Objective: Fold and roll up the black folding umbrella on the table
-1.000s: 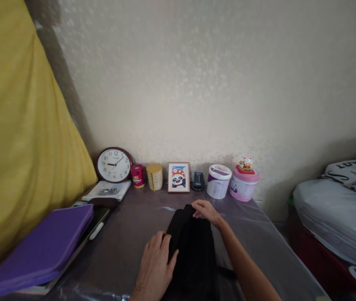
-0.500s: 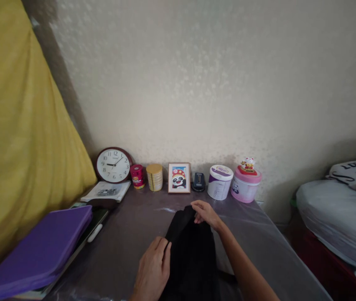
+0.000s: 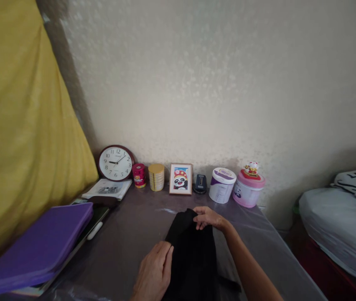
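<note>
A black fabric bag, apparently a backpack, lies in front of me on the table, its lower end cut off by the frame. Beside it on the right a dark strap shows. My left hand is closed on the bag's left edge, fingertips hidden against the cloth. At the upper right edge, my right hand has its fingers bent in a pinch on the cloth. Whether a zipper pull or only fabric is between those fingers cannot be made out.
Along the wall stand a clock, a red tin, a yellow-lidded can, a framed panda picture, a dark blue device, a white tub and a pink tub. Purple folders lie left.
The view has shifted slightly. My right hand has moved slightly down along the bag's upper right edge, and more of the strap shows. My left hand keeps its hold on the left edge.
</note>
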A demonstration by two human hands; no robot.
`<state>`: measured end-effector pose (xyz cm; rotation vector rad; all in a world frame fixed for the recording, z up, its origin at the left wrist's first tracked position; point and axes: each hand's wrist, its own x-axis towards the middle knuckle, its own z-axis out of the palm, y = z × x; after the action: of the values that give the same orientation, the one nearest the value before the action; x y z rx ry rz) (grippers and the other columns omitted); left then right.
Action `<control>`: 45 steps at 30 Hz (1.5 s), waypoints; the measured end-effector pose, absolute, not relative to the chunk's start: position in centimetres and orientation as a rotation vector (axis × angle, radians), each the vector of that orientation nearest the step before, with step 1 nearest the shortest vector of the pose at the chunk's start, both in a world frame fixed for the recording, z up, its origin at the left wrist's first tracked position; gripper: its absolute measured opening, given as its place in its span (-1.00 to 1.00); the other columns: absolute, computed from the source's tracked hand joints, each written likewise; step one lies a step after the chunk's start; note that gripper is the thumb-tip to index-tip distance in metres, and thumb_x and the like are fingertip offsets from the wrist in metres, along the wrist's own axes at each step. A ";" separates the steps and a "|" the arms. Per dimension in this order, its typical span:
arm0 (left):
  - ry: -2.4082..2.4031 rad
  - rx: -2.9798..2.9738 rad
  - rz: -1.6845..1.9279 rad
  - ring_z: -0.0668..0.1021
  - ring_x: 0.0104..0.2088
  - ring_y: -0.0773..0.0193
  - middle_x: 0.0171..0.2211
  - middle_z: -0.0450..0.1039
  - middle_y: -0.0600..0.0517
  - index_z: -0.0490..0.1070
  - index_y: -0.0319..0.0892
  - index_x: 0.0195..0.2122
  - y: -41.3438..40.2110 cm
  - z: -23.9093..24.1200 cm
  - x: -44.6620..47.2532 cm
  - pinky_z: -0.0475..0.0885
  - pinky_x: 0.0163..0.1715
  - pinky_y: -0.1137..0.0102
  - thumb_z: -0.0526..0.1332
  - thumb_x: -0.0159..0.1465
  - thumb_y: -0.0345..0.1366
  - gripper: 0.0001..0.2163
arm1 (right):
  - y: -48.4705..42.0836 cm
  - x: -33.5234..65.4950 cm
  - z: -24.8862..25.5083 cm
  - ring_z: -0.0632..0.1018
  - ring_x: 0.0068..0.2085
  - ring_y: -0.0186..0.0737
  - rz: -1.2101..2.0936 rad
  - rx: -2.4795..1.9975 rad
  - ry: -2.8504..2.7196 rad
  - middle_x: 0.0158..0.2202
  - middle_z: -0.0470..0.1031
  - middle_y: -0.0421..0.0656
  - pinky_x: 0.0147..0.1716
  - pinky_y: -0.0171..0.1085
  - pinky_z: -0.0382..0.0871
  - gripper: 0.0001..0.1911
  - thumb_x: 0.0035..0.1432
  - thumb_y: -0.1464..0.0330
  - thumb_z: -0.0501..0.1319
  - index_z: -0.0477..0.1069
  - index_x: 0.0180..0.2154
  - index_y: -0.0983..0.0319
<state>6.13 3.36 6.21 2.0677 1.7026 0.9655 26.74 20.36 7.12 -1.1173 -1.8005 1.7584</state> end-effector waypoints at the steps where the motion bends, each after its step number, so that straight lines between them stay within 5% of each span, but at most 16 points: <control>1: 1.689 2.057 0.967 0.41 -0.46 0.38 -0.49 0.32 0.08 0.21 -0.11 -0.46 3.5 6.2 6.0 0.22 -0.43 0.49 -0.19 0.32 -0.22 -0.70 | 20.4 26.8 7.0 0.49 -0.55 -0.39 1.783 -1.106 -1.795 -0.52 0.43 -0.26 -0.61 -0.46 0.32 -0.71 -0.19 0.30 0.27 0.34 -0.35 0.28; 7: 1.623 2.010 0.995 0.34 -0.54 0.43 -0.54 0.27 0.12 0.16 -0.13 -0.50 4.3 6.2 5.5 0.18 -0.48 0.52 -0.18 0.32 -0.21 -0.70 | 21.1 26.9 6.1 0.41 -0.63 -0.47 1.949 -0.981 -1.766 -0.58 0.38 -0.32 -0.67 -0.49 0.23 -0.63 -0.21 0.31 0.32 0.37 -0.27 0.26; 15: 1.581 1.964 1.005 0.34 -0.53 0.43 -0.54 0.26 0.14 0.16 -0.13 -0.50 4.3 5.9 5.0 0.17 -0.47 0.52 -0.17 0.32 -0.20 -0.71 | 22.0 26.4 5.7 0.32 -0.67 -0.50 2.037 -0.910 -1.765 -0.67 0.31 -0.33 -0.71 -0.49 0.12 -0.75 -0.23 0.32 0.32 0.40 -0.45 0.32; 21: 1.602 1.961 1.047 0.35 -0.54 0.43 -0.55 0.26 0.14 0.18 -0.13 -0.50 4.6 5.2 4.6 0.19 -0.47 0.53 -0.15 0.31 -0.20 -0.71 | 22.1 25.7 6.3 0.22 -0.74 -0.57 2.073 -0.834 -1.763 -0.59 0.34 -0.34 -0.78 -0.48 -0.05 -0.67 -0.25 0.34 0.32 0.38 -0.35 0.29; 30: 1.605 1.834 1.127 0.28 -0.58 0.46 -0.60 0.18 0.19 0.15 -0.13 -0.51 4.8 5.0 3.6 0.16 -0.52 0.57 -0.11 0.30 -0.16 -0.72 | 23.2 24.7 6.0 0.30 -0.65 -0.51 1.810 -0.923 -1.684 -0.64 0.29 -0.34 -0.72 -0.49 0.05 -0.72 -0.13 0.28 0.27 0.41 -0.33 0.28; 35: 1.607 1.777 1.156 0.25 -0.58 0.47 -0.61 0.14 0.20 0.14 -0.14 -0.53 4.8 5.2 3.6 0.14 -0.54 0.58 -0.10 0.29 -0.15 -0.71 | 23.4 23.9 7.1 0.34 -0.58 -0.50 1.567 -0.912 -1.732 -0.45 0.40 -0.29 -0.62 -0.47 0.14 -0.62 -0.15 0.40 0.24 0.38 -0.18 0.19; 38: 1.603 1.775 1.165 0.27 -0.58 0.47 -0.60 0.17 0.19 0.16 -0.14 -0.52 5.0 5.2 3.6 0.16 -0.53 0.58 -0.10 0.29 -0.15 -0.71 | 23.3 23.6 8.2 0.33 -0.60 -0.48 1.548 -0.887 -1.871 -0.59 0.33 -0.35 -0.60 -0.47 0.16 -0.53 -0.13 0.47 0.17 0.34 -0.09 0.17; 42: 1.606 1.740 1.160 0.32 -0.59 0.45 -0.61 0.23 0.18 0.22 -0.13 -0.50 5.1 5.6 3.4 0.21 -0.53 0.57 -0.10 0.28 -0.12 -0.70 | 23.7 22.8 8.8 0.27 -0.66 -0.48 1.461 -0.994 -2.027 -0.68 0.25 -0.37 -0.68 -0.48 0.11 -0.67 -0.16 0.50 0.16 0.43 -0.25 0.23; 45: 1.566 1.612 1.170 0.47 -0.40 0.36 -0.40 0.43 0.09 0.28 -0.11 -0.25 4.7 5.5 2.9 0.34 -0.38 0.53 -0.08 0.26 -0.08 -0.73 | 24.2 22.1 8.4 0.22 -0.70 -0.52 1.348 -1.090 -1.996 -0.71 0.20 -0.37 -0.73 -0.49 0.06 -0.85 -0.15 0.48 0.16 0.41 -0.41 0.27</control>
<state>2.90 4.67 5.51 1.6122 1.5658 1.1696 22.14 24.20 8.36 -1.0895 -1.9964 1.3479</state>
